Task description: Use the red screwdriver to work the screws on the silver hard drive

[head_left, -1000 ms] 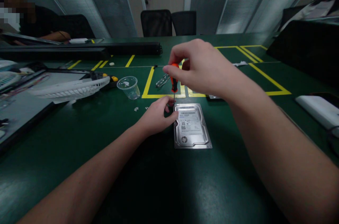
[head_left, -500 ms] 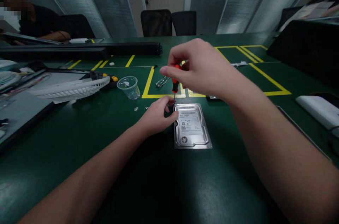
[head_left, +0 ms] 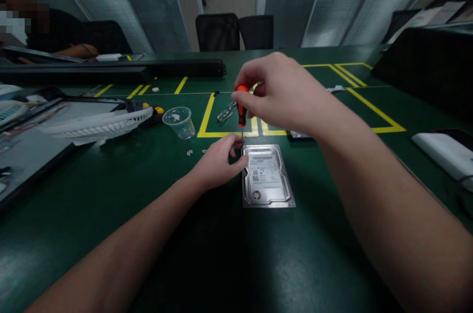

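Note:
A silver hard drive (head_left: 266,175) lies flat on the green table, its label facing up. My left hand (head_left: 220,161) grips its upper left edge, thumb over the top and fingers curled near the corner. From above, my right hand (head_left: 273,88) pinches the handle of a red and black screwdriver (head_left: 242,108), held upright. Its thin shaft points down at the drive's upper left corner, where my left fingers partly hide the tip. Small screws (head_left: 189,153) lie in a cluster left of my left hand, near a clear plastic cup (head_left: 180,123).
A clear-handled tool (head_left: 226,113) lies behind the screwdriver. Another drive-like item (head_left: 298,134) shows partly beneath my right wrist. At left are a white racket-like frame (head_left: 99,124) and long black bars (head_left: 185,67); at right, a white box (head_left: 443,155). A person (head_left: 55,32) sits far left.
My right fingers have shifted on the screwdriver handle, with the thumb drawn back to the right. The handle stands slightly further left. My left hand and the drive hold their place.

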`<state>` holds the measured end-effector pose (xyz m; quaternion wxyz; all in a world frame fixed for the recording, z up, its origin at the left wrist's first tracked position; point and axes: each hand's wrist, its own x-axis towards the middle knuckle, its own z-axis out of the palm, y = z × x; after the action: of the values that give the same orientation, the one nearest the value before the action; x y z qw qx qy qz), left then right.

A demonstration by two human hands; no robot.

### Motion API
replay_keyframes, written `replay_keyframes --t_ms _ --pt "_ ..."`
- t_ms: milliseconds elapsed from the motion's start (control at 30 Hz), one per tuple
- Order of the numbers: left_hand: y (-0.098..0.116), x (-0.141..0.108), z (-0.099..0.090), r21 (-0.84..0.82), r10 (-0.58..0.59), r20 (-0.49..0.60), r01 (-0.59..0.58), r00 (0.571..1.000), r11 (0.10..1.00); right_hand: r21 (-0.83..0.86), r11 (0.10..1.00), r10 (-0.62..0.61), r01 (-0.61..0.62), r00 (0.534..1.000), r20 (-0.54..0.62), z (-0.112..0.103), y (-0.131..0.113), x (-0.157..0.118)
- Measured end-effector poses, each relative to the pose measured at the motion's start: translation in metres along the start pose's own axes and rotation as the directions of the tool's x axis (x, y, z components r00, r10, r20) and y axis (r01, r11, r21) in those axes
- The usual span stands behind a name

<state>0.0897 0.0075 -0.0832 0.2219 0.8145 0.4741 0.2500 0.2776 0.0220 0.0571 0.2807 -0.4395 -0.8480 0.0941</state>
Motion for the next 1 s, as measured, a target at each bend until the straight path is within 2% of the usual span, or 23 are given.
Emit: replay_keyframes --t_ms 200,400,633,1000 --pt "0.0014 0.0007 -0.0008 -0.018 -0.007 0.008 0.007 1.000 1.000 -0.073 0.997 -0.033 0.031 0.999 -0.026 -0.0012 0.0005 0.0001" --pt "0.0036 0.0019 -0.0019 -0.010 -0.017 0.013 0.018 1.000 1.000 -0.032 0.995 -0.092 0.092 0.996 0.009 -0.0030 -0.0020 -0.0022" --pt "0.0033 0.0007 -0.0020 -0.001 -0.023 0.010 0.023 1.000 1.000 -0.042 0.999 -0.019 0.019 1.000 0.007 -0.0010 -0.0052 -0.0007" --pt "0.0046 0.0010 -0.0012 0.006 -0.024 0.005 0.024 1.000 1.000 0.010 1.000 0.013 -0.013 0.999 0.050 0.0001 0.0007 -0.0007"
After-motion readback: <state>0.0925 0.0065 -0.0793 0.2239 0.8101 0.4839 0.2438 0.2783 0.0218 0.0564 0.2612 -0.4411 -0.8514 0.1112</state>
